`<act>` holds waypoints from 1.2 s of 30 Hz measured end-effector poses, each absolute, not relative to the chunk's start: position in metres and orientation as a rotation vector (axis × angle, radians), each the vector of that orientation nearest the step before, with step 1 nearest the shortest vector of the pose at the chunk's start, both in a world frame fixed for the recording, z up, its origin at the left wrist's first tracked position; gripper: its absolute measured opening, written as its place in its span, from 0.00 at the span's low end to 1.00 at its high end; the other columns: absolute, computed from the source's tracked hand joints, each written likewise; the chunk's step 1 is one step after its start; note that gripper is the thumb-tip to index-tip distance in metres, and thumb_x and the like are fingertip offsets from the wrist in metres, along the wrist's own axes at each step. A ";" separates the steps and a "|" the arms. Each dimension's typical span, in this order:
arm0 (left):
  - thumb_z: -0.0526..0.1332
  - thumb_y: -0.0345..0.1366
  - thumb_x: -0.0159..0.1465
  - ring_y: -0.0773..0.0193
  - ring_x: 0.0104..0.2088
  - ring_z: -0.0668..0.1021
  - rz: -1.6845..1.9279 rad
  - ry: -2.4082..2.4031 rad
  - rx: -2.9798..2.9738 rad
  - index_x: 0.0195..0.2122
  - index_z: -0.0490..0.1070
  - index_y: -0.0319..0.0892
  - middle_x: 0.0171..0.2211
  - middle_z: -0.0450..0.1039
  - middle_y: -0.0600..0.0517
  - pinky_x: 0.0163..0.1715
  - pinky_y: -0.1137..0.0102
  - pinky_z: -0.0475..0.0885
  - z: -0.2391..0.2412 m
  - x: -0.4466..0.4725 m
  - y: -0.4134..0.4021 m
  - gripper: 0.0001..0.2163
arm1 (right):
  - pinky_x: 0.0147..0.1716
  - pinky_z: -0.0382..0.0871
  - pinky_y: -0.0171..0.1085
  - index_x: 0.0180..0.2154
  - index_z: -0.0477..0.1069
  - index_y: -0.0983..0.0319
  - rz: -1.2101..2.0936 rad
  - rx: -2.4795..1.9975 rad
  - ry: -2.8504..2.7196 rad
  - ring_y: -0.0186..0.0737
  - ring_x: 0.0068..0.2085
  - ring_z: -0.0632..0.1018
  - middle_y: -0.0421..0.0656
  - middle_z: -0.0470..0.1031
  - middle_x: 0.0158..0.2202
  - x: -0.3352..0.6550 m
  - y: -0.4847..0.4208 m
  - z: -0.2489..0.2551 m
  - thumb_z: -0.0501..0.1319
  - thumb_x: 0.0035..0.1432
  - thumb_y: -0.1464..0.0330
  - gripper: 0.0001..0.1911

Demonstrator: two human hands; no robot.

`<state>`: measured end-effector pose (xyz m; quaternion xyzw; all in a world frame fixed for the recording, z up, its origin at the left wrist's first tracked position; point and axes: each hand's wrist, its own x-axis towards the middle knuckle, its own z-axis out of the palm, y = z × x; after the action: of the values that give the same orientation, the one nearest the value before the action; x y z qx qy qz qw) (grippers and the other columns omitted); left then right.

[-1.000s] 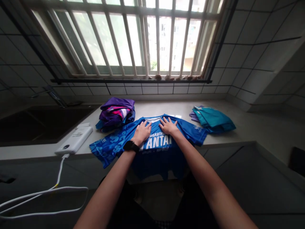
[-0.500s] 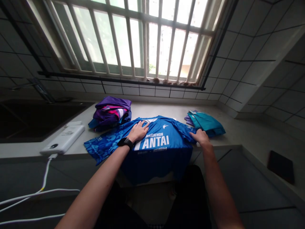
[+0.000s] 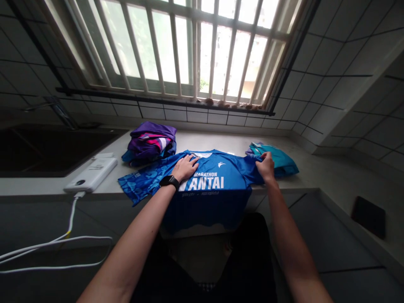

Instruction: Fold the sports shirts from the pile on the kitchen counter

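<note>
A blue T-shirt (image 3: 232,168) with white "MARATHON" and "ANTAI" lettering lies front up on the counter, its lower part hanging over the front edge. My left hand (image 3: 185,168) rests flat on the chest just below the neckline, fingers stretched out. At the shirt's right side, my right hand (image 3: 266,167) pinches the sleeve and holds its end slightly raised. The left sleeve spreads out flat on the counter. Right behind my right hand is a folded teal garment (image 3: 280,159), with a bit of lilac cloth under it.
A pile of purple and blue clothes (image 3: 148,143) sits at the back left. Nearer the front edge is a white power bank (image 3: 93,173) with a white cable (image 3: 72,214). A dark sink (image 3: 44,151) is far left, a black flat object (image 3: 369,215) on the right counter, a barred window (image 3: 195,54) behind.
My right hand has closed on the right sleeve and lifted its end up and slightly away. My left hand stays on the chest of the T-shirt. The camera view has shifted slightly.
</note>
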<state>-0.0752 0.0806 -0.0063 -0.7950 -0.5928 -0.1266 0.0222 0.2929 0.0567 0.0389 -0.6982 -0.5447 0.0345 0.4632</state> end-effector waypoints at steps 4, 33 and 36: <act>0.46 0.44 0.76 0.55 0.72 0.62 -0.396 -1.800 -2.480 0.71 0.64 0.49 0.69 0.66 0.47 0.71 0.58 0.58 -0.005 -0.075 0.078 0.25 | 0.40 0.78 0.41 0.49 0.67 0.59 0.477 -1.488 -1.631 0.44 0.42 0.80 0.47 0.77 0.45 0.271 0.033 0.067 0.66 0.59 0.55 0.22; 0.49 0.43 0.76 0.53 0.73 0.61 -0.406 -1.850 -2.469 0.69 0.66 0.49 0.73 0.61 0.47 0.72 0.57 0.57 -0.010 -0.075 0.082 0.23 | 0.73 0.46 0.60 0.77 0.47 0.57 0.262 -1.988 -2.492 0.52 0.78 0.47 0.48 0.40 0.79 0.189 0.042 0.034 0.43 0.77 0.56 0.33; 0.49 0.43 0.76 0.54 0.74 0.60 -0.403 -1.867 -2.477 0.70 0.66 0.49 0.73 0.60 0.48 0.73 0.57 0.55 -0.009 -0.075 0.081 0.23 | 0.74 0.40 0.59 0.77 0.44 0.57 0.208 -2.068 -2.461 0.48 0.78 0.45 0.47 0.38 0.80 0.189 0.051 0.027 0.38 0.78 0.56 0.33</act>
<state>-0.0748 0.0814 -0.0094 -0.7920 -0.5968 -0.1290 0.0067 0.1895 0.0512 0.0272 -0.6415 -0.7634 0.0644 -0.0397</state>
